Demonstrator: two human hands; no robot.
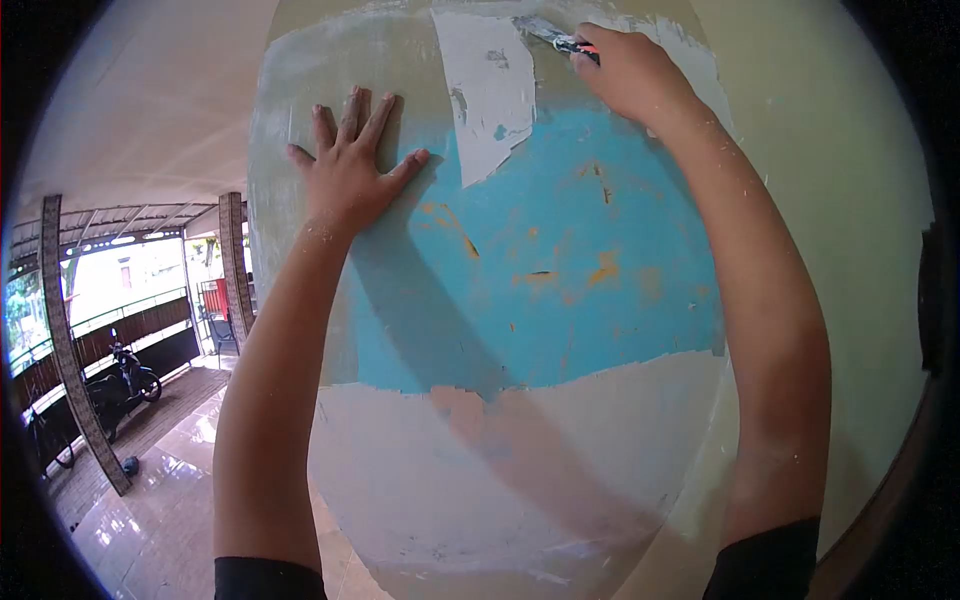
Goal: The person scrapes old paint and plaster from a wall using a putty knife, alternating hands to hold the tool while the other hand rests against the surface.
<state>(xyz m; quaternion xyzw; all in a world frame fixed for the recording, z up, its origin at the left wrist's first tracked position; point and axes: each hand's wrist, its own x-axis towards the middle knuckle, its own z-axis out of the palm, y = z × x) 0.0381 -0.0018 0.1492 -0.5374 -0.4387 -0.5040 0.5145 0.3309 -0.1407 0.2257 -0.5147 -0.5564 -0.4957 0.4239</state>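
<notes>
My left hand (350, 170) lies flat with fingers spread on the upper left of a wall. My right hand (640, 75) is wrapped round the dark and orange handle of a scraper (548, 34). Its whitish, smeared blade touches the wall near the top edge of a pale strip (490, 90). That strip tapers downward and has ragged edges. Below it lies a turquoise patch (590, 230) with orange-brown marks and small gouges. A pale pinkish layer (480, 480) with an uneven upper edge covers the lower wall. Small white flecks dot both forearms.
At the left, a patterned post (75, 340) and another post (236, 265) stand on a porch with a shiny tiled floor (150, 520). A motorbike (125, 375) is parked beside a dark fence (165, 340). Plain greenish wall (840, 150) continues at the right.
</notes>
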